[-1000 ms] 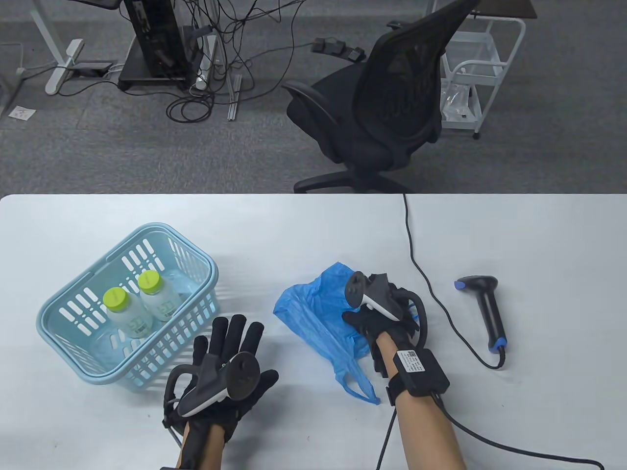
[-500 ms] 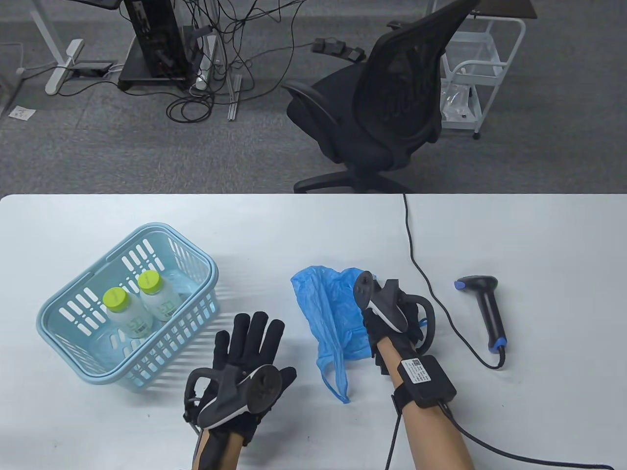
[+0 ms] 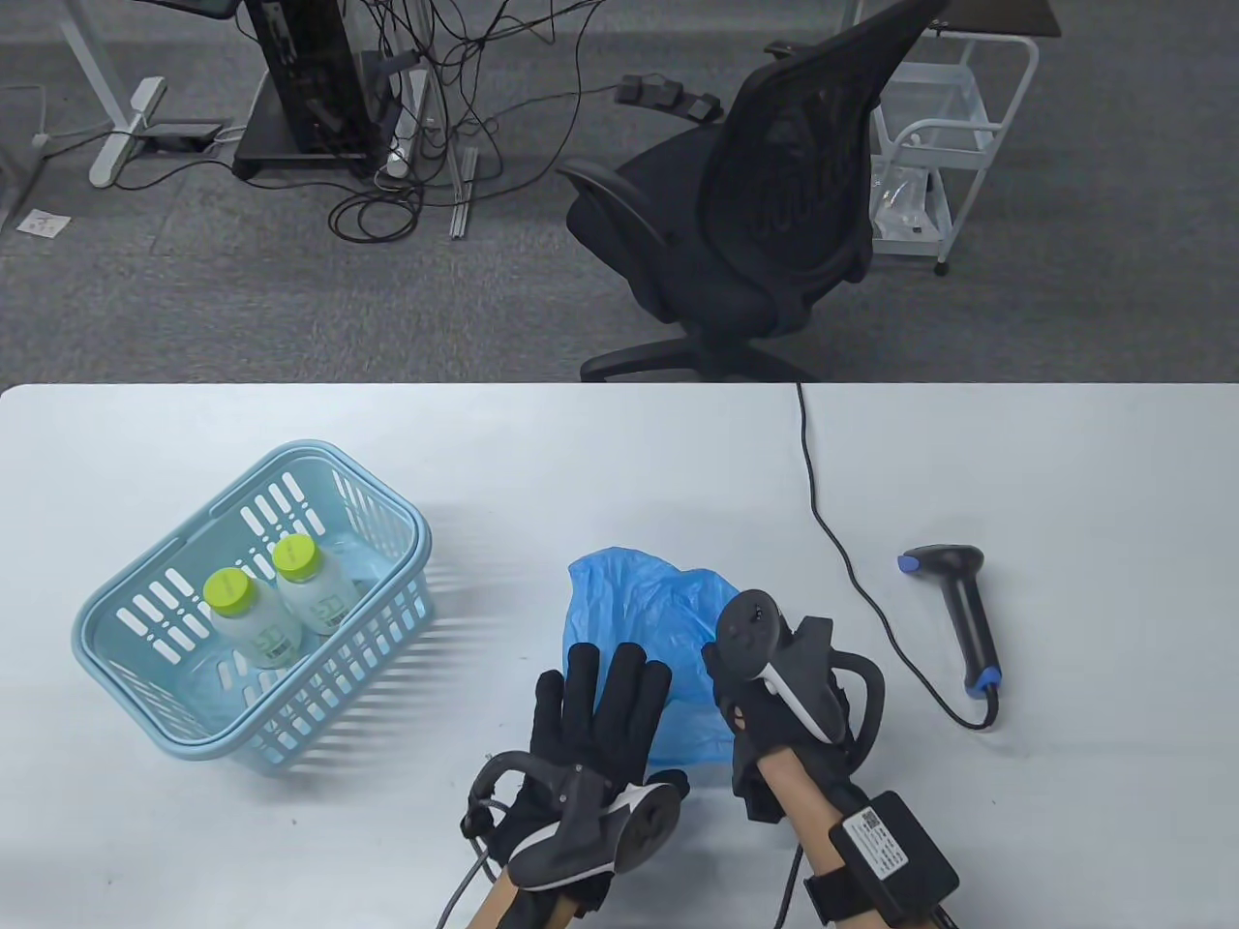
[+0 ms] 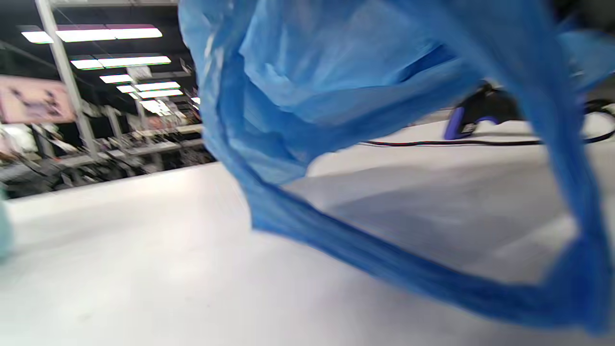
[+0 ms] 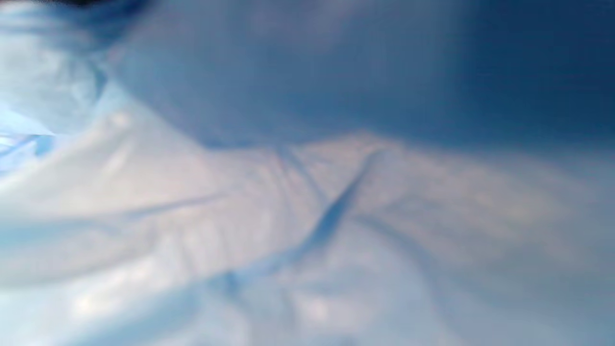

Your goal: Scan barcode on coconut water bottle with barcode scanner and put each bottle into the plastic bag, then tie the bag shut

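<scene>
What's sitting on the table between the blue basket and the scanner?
In the table view, the crumpled blue plastic bag lies between the basket and the scanner, with both gloved hands on it.

A: What lies beyond the white bench (image 3: 1065, 464)?

B: Grey carpet (image 3: 194, 290), with a black mesh office chair (image 3: 755, 203) turned away on its castors.

A: And to the sides?

B: A white wire trolley (image 3: 953, 126) at the right, a black stand (image 3: 300, 87) amid tangled cables (image 3: 455, 106) at the left. Bright ceiling strip lights (image 4: 115, 33) show from the left wrist.
</scene>
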